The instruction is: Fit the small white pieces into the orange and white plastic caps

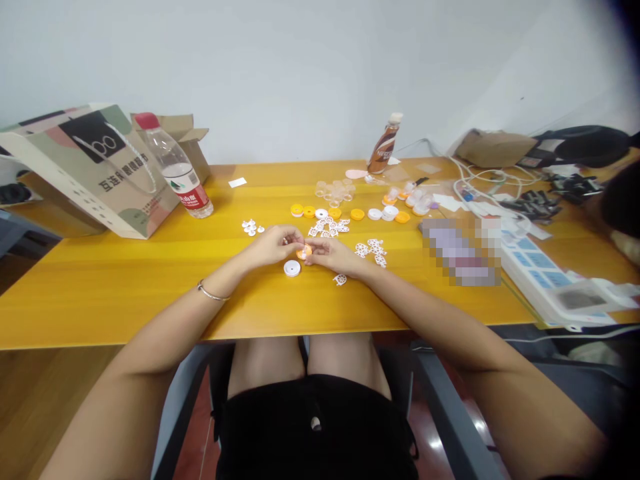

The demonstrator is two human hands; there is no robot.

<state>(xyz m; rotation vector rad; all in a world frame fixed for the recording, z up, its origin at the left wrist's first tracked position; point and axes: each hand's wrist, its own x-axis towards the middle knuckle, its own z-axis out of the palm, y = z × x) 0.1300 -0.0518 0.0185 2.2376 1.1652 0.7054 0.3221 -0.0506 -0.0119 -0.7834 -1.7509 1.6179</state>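
While the left hand (283, 245) pinches one edge of a small round orange plastic piece (303, 253), the right hand (334, 257) grips its other side, and the piece sits between both sets of fingertips, over the yellow wooden table (150, 287). Just beside them lies a round white plastic disc (293, 269); a lone white spoked plastic piece (341, 280) rests close to the right wrist. More spoked pieces (327, 229) crowd the space directly beyond the hands (some lie to the right as well), backed by a row of orange and white discs (357, 215) and clear plastic cups (334, 192). Farther left stand a red-capped water bottle (187, 180) and a printed paper bag (115, 173); farther right, white cables (467, 175) tangle.
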